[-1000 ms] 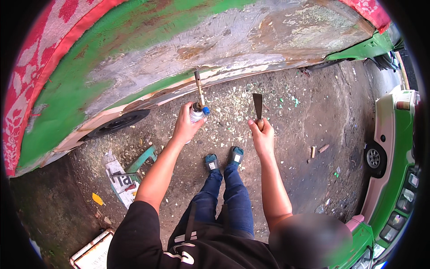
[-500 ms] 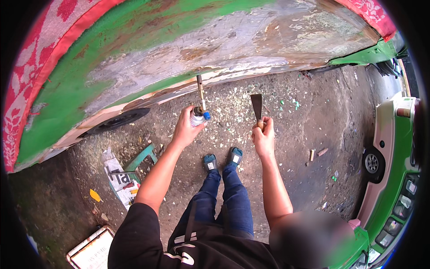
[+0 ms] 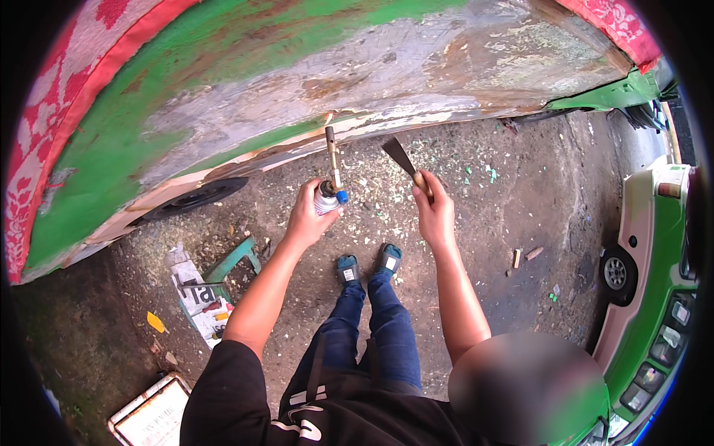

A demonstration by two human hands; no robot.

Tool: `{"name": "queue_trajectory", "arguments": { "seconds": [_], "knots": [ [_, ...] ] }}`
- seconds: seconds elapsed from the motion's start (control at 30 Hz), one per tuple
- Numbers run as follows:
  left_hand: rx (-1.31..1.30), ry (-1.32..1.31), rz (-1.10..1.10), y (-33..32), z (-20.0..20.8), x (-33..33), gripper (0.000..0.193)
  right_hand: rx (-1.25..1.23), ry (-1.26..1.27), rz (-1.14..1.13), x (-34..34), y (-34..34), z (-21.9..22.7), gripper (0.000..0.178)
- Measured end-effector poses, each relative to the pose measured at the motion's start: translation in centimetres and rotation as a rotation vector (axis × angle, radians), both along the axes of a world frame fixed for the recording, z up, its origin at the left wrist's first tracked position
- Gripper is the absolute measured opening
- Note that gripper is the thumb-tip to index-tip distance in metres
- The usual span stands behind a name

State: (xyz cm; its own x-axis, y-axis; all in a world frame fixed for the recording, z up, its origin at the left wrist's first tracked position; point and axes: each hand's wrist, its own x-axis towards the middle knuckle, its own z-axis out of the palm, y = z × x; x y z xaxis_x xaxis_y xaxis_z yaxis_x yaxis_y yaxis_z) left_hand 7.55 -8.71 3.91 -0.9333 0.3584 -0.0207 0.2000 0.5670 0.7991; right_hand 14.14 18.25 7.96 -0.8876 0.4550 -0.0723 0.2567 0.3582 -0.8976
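My left hand (image 3: 307,215) is wrapped round a gas blowtorch (image 3: 333,167), a canister with a blue knob and a metal nozzle. The nozzle points at the lower edge of a vehicle's side panel (image 3: 357,67), and a small orange glow shows at the panel just beyond its tip. The panel is part green paint, part bare grey and rusty metal. In my right hand (image 3: 436,212) is a putty knife (image 3: 401,157) with a dark flat blade and wooden handle. Its blade tilts up and left, apart from the panel.
Paint flakes litter the ground (image 3: 476,223). A small green stool (image 3: 234,260) and a printed board (image 3: 195,293) with tools lie at the left. A framed white sign (image 3: 152,412) is at the lower left. Another green and pink vehicle (image 3: 632,275) stands at the right.
The putty knife has swung left and up in my right hand, its blade now slanting toward the panel. My left hand with the blowtorch has barely moved. An orange glow now shows past the nozzle.
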Motion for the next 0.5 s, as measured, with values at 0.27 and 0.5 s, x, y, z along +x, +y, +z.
{"name": "queue_trajectory", "arguments": {
  "seconds": [0.27, 0.5],
  "knots": [
    [-0.042, -0.055, 0.029, -3.4, 1.6, 1.3, 0.072, 0.347, -0.060, 0.303, -10.6, -0.4, 1.3, 0.034],
    [-0.004, -0.043, 0.016, -6.6, 1.4, 2.5, 0.074, 0.454, 0.057, 0.368, -12.7, 0.3, 0.1, 0.031]
  ]
}}
